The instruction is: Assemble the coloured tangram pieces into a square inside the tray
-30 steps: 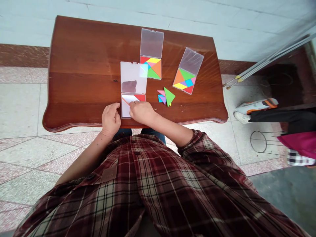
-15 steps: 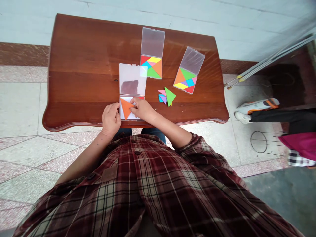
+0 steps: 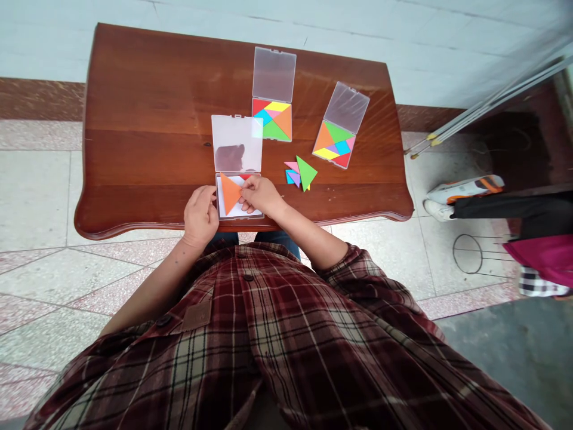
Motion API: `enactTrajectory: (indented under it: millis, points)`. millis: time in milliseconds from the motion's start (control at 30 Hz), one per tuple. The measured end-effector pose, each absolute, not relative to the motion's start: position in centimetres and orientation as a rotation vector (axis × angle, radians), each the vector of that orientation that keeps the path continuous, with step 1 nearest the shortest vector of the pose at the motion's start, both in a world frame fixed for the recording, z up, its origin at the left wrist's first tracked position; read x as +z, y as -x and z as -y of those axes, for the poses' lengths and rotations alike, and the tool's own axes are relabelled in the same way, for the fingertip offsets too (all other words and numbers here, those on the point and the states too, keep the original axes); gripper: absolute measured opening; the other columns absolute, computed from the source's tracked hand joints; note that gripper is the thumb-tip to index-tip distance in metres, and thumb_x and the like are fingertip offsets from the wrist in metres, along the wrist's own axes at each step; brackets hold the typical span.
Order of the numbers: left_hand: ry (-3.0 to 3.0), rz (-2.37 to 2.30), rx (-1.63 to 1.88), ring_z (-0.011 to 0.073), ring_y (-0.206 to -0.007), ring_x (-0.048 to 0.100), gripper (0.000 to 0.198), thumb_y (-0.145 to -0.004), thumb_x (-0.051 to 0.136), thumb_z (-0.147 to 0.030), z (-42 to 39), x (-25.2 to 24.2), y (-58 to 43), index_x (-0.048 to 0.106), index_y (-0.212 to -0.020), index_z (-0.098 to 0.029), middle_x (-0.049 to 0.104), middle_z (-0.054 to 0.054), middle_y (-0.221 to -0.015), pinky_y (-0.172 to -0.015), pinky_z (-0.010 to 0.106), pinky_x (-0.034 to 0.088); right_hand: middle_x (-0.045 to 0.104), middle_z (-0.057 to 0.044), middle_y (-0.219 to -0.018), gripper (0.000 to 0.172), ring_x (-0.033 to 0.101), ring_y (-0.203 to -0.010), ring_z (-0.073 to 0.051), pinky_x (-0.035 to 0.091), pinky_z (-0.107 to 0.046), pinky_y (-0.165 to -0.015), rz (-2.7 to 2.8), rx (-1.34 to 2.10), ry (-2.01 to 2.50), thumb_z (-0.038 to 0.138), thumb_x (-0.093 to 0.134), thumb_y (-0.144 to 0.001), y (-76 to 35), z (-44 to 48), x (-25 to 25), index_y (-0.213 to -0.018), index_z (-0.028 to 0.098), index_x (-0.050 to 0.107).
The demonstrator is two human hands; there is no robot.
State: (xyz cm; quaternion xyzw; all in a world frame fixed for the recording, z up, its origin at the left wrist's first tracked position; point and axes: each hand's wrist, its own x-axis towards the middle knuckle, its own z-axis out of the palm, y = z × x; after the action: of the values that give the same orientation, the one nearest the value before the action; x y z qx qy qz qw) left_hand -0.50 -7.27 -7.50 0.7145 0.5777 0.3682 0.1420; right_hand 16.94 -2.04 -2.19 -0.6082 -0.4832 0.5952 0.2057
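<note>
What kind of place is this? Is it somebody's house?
It looks like an indoor room, maybe in a home, but I can't be sure. There's a shiny wooden table, a tiled floor and a pale wall.

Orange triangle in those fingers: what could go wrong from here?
The orange triangle could slip, since the right hand seems to pinch it near one corner. Over the open tangram box, it might nudge the red piece. The green triangle might slide too: it overlaps smaller pieces.
</note>
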Motion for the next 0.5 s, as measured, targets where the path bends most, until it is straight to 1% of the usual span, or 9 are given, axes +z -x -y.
enactTrajectory:
  millis: [133, 200, 267, 333, 400, 433, 500]
  points:
    - [-2.068, -1.649, 1.090, 0.0196, -0.096, 0.062, 0.037, -0.081, 0.039, -0.014, 7.3, -7.6, 0.5, 0.058, -0.113, -0.017, 0.065, 0.010, -0.109, -0.090, 0.035, 0.051, 0.058, 0.005, -0.060, 0.010, 0.060, -0.048, -0.010, 0.048, -0.021, -0.048, 1.576, 1.566, 1.736, 0.011, 0.052, -0.089, -17.0, 2.5, -1.8, -0.093, 0.019, 0.049]
    - [-2.079, -1.639, 1.097, 0.0190, -0.095, 0.062, 0.037, -0.081, 0.039, -0.013, 7.3, -7.4, 0.5, 0.058, -0.112, -0.017, 0.065, 0.010, -0.109, -0.091, 0.034, 0.051, 0.061, 0.003, -0.064, 0.010, 0.063, -0.055, -0.013, 0.050, -0.024, -0.056, 1.792, 1.441, 1.752, 0.015, 0.055, -0.090, -17.1, 2.8, -1.7, -0.099, 0.018, 0.053]
    - [-2.080, -1.623, 1.081, 0.0191, -0.097, 0.061, 0.034, -0.082, 0.039, -0.013, 7.3, -6.9, 0.6, 0.059, -0.110, -0.017, 0.064, 0.010, -0.110, -0.093, 0.035, 0.051, 0.067, -0.001, -0.074, 0.011, 0.067, -0.069, -0.016, 0.051, -0.027, -0.068, 2.031, 1.254, 1.744, 0.017, 0.058, -0.089, -17.2, 2.9, -1.6, -0.100, 0.017, 0.057]
    - [-2.068, -1.619, 1.009, 0.0193, -0.098, 0.061, 0.031, -0.085, 0.040, -0.016, 7.5, -6.2, 1.0, 0.059, -0.109, -0.017, 0.063, 0.010, -0.114, -0.094, 0.037, 0.051, 0.071, -0.005, -0.087, 0.016, 0.068, -0.085, -0.018, 0.049, -0.030, -0.078, 2.209, 1.095, 1.731, 0.020, 0.060, -0.089, -17.3, 2.9, -1.5, -0.105, 0.016, 0.060]
    - [-2.047, -1.625, 0.869, 0.0190, -0.095, 0.062, 0.030, -0.087, 0.045, -0.022, 7.7, -5.4, 1.6, 0.059, -0.113, -0.017, 0.060, 0.011, -0.119, -0.092, 0.037, 0.052, 0.071, -0.008, -0.101, 0.028, 0.067, -0.097, -0.021, 0.048, -0.032, -0.083, 2.315, 0.993, 1.729, 0.022, 0.062, -0.088, -17.3, 2.9, -1.5, -0.115, 0.015, 0.058]
    - [-2.041, -1.618, 0.780, 0.0192, -0.094, 0.062, 0.031, -0.087, 0.049, -0.026, 7.8, -5.0, 2.0, 0.058, -0.116, -0.016, 0.058, 0.011, -0.122, -0.091, 0.037, 0.053, 0.070, -0.010, -0.107, 0.034, 0.065, -0.101, -0.022, 0.048, -0.032, -0.084, 2.356, 0.956, 1.730, 0.024, 0.063, -0.088, -17.3, 2.8, -1.5, -0.120, 0.015, 0.056]
    - [-2.047, -1.571, 0.605, 0.0211, -0.098, 0.061, 0.043, -0.085, 0.060, -0.034, 7.9, -4.4, 2.6, 0.056, -0.123, -0.016, 0.055, 0.012, -0.126, -0.092, 0.039, 0.053, 0.067, -0.013, -0.116, 0.041, 0.064, -0.106, -0.024, 0.048, -0.033, -0.084, 2.432, 0.901, 1.726, 0.027, 0.064, -0.088, -17.1, 2.8, -1.5, -0.125, 0.015, 0.054]
